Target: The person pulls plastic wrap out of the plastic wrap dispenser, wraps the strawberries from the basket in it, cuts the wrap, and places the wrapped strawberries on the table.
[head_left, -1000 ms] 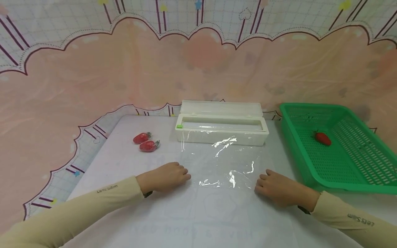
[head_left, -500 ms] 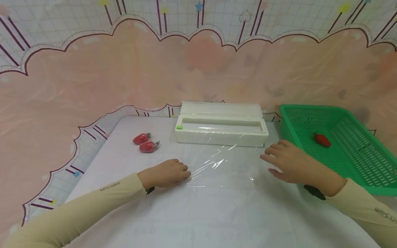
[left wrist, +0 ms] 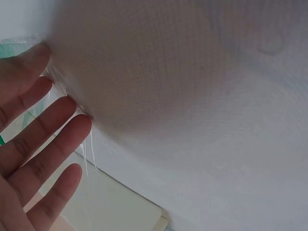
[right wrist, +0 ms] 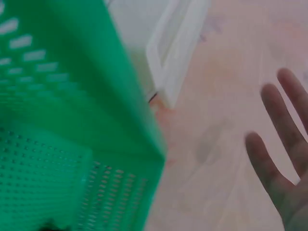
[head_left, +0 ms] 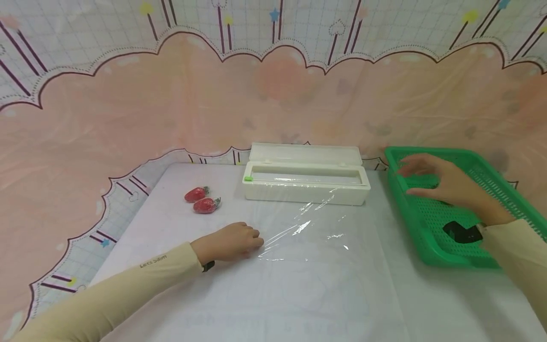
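**Left hand (head_left: 228, 242) at the film (head_left: 301, 228), right hand (head_left: 448, 183) over the green basket (head_left: 410, 223)**

On my feed, leftmost, two red strawberries (head_left: 207, 205) lie beside each other on the counter (head_left: 299, 304), stems pointing right, just beyond the left hand and nearest to it. That hand has its fingers straight and spread, tips touching the film's edge at its near left corner. The clear film stretches between there and the white box (head_left: 305, 192), whose long axis runs left to right; its lid stands raised behind, and I see a pale roll (head_left: 307, 178) inside. Rightmost, the right hand is wide, thumb well apart from the fingers, holding nothing that I can see. It's above the basket's far-left part, so the basket lies directly below it. The hand hides part of the basket's floor; I can't tell what's under there.
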Motion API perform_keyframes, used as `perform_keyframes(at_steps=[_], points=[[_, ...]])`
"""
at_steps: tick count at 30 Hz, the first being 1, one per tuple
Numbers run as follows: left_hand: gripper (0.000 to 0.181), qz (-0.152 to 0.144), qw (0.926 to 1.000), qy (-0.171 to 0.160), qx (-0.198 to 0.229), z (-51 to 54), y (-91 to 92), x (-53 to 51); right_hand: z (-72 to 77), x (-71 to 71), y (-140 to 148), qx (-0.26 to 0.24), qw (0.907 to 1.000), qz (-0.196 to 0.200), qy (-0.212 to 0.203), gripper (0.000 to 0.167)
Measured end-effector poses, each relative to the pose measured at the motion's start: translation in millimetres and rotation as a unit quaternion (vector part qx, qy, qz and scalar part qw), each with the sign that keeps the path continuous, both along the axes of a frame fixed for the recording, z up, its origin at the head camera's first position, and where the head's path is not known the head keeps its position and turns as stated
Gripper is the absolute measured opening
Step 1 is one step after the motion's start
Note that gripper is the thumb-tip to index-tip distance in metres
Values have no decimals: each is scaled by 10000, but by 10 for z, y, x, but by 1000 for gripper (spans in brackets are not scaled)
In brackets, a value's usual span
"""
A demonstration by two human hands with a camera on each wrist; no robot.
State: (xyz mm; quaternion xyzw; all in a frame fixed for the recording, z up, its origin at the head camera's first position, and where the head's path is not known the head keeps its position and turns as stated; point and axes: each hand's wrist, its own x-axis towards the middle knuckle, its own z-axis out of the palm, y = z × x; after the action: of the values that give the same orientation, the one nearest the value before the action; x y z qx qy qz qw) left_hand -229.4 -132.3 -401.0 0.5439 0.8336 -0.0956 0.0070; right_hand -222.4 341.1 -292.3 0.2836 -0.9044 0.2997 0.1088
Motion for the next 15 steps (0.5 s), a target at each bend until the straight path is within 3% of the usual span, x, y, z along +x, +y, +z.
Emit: perform_keyframes(at_steps=[4, 8, 13, 15], points=[[16, 16, 10000, -20, 28, 1, -2, 10, -50, -125, 305, -866, 9896, 254, -1118, 67], [16, 49, 10000, -22, -2, 5, -3, 10, -104, -226, 586, -1285, 9750, 410, -1764, 65], [17, 1, 10000, 32, 21, -2, -3, 12, -248, -318, 914, -1586, 9600, 51, -2306, 55], [17, -23, 10000, 53, 45, -5, -6, 16, -320, -355, 1051, -1780, 9493, -72, -2588, 48]])
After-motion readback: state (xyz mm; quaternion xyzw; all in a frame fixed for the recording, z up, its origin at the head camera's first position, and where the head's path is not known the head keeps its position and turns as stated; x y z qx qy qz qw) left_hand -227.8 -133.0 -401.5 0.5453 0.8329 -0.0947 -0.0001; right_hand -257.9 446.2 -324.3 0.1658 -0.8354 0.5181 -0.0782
